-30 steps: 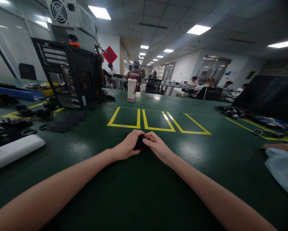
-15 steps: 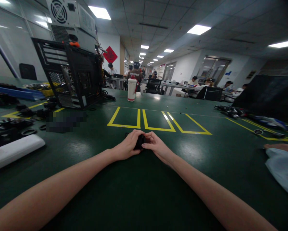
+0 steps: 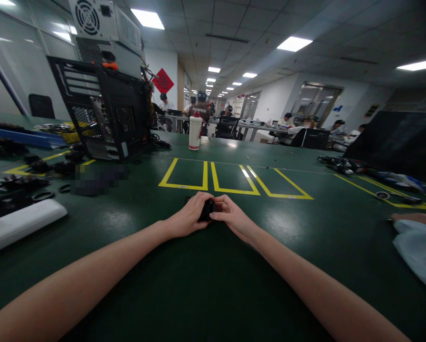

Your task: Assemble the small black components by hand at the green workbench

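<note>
Both hands meet at a small dark block-like object (image 3: 206,210) just above or on the green table (image 3: 205,285). My left hand (image 3: 191,214) wraps round it from the left, with the fingers over its top. From the right, my right hand (image 3: 230,213) closes its thumb and fingertips on the object's near right side. The fingers cover much of it, so its exact kind cannot be made out. Beyond the hands, yellow tape outlines (image 3: 236,192) mark the tabletop.
A black computer case (image 3: 109,114) carrying silver power supplies (image 3: 106,28) stands back left. A white bottle (image 3: 194,133) stands beyond the tape. A white elongated object (image 3: 23,225) lies at left. At right are dark parts (image 3: 344,166) and a person's light-blue sleeve (image 3: 417,247).
</note>
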A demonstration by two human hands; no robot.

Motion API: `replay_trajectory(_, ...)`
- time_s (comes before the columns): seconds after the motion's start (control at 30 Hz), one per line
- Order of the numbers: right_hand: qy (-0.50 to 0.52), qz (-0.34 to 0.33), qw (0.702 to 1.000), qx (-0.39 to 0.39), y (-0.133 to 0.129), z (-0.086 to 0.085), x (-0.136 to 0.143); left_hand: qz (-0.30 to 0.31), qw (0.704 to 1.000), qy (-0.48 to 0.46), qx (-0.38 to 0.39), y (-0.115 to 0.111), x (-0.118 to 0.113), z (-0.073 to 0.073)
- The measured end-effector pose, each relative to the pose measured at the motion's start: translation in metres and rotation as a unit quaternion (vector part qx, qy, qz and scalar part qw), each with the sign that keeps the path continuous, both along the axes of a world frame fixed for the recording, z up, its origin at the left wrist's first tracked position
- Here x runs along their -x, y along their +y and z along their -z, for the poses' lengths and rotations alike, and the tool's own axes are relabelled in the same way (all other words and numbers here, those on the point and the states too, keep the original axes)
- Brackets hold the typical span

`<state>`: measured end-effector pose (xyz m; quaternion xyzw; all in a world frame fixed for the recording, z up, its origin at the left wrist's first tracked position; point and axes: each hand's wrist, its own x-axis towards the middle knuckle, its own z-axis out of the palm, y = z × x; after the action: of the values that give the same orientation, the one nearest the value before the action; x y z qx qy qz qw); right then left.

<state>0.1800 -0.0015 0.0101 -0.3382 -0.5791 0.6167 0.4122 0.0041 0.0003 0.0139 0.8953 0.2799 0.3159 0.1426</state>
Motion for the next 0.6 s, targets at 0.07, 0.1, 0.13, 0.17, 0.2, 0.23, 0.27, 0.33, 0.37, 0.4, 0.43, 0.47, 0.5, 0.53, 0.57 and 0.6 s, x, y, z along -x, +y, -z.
replay_trajectory(0.07, -0.002, 0.005, 1.0, -0.005, -0.0006, 0.001, -0.0002, -0.001, 1.0, -0.002, 0.001, 0.0, -0.0004, -0.0002)
replay_trajectory(0.1, -0.003, 0.012, 1.0, -0.007, -0.0007, 0.0017, 0.0001, -0.001, 1.0, -0.004, 0.001, -0.0001, -0.0007, -0.0004)
replay_trajectory(0.13, -0.004, 0.021, 1.0, -0.01, -0.0008, 0.0024, 0.0006, -0.002, 1.0, -0.006, 0.0, -0.0002, -0.001, -0.0006)
replay_trajectory(0.17, -0.003, 0.03, 0.999, -0.011, -0.0007, 0.0031, 0.0013, -0.002, 1.0, -0.007, -0.001, -0.0004, -0.0013, -0.0008)
replay_trajectory(0.2, -0.002, 0.038, 0.999, -0.011, -0.0006, 0.0036, 0.002, -0.002, 1.0, -0.007, -0.002, -0.0006, -0.0015, -0.0009)
replay_trajectory(0.23, 0.0, 0.043, 0.999, -0.01, -0.0004, 0.0038, 0.0028, -0.003, 1.0, -0.006, -0.002, -0.0008, -0.0017, -0.001)
replay_trajectory(0.27, 0.001, 0.047, 0.999, -0.008, -0.0003, 0.0036, 0.0034, -0.004, 1.0, -0.005, -0.002, -0.001, -0.0017, -0.001)
replay_trajectory(0.33, 0.003, 0.05, 0.999, 0.0, -0.0003, 0.0021, 0.0043, -0.006, 1.0, -0.003, -0.003, -0.0013, -0.0016, -0.0008)
replay_trajectory(0.37, 0.001, 0.046, 0.999, 0.005, -0.0004, 0.001, 0.0044, -0.006, 1.0, -0.003, -0.002, -0.0015, -0.0014, -0.0008)
replay_trajectory(0.4, -0.001, 0.042, 0.999, 0.008, -0.0006, -0.0001, 0.0043, -0.007, 1.0, -0.003, -0.002, -0.0016, -0.0013, -0.0008)
replay_trajectory(0.43, -0.003, 0.036, 0.999, 0.009, -0.0009, -0.0011, 0.0039, -0.007, 1.0, -0.003, 0.0, -0.0017, -0.0011, -0.0009)
replay_trajectory(0.47, -0.006, 0.03, 1.0, 0.008, -0.0012, -0.0018, 0.0033, -0.006, 1.0, -0.002, 0.003, -0.0019, -0.001, -0.0011)
replay_trajectory(0.5, -0.009, 0.024, 1.0, 0.005, -0.0016, -0.0021, 0.0026, -0.005, 1.0, -0.002, 0.005, -0.002, -0.0009, -0.0013)
replay_trajectory(0.53, -0.011, 0.02, 1.0, 0.001, -0.0019, -0.0021, 0.0019, -0.003, 1.0, -0.002, 0.007, -0.0021, -0.0009, -0.0015)
replay_trajectory(0.57, -0.013, 0.016, 1.0, -0.003, -0.0023, -0.002, 0.0012, -0.001, 1.0, -0.002, 0.008, -0.002, -0.0009, -0.0017)
replay_trajectory(0.6, -0.015, 0.012, 1.0, -0.007, -0.0028, -0.0017, 0.0007, 0.0, 1.0, -0.002, 0.008, -0.002, -0.0009, -0.0018)
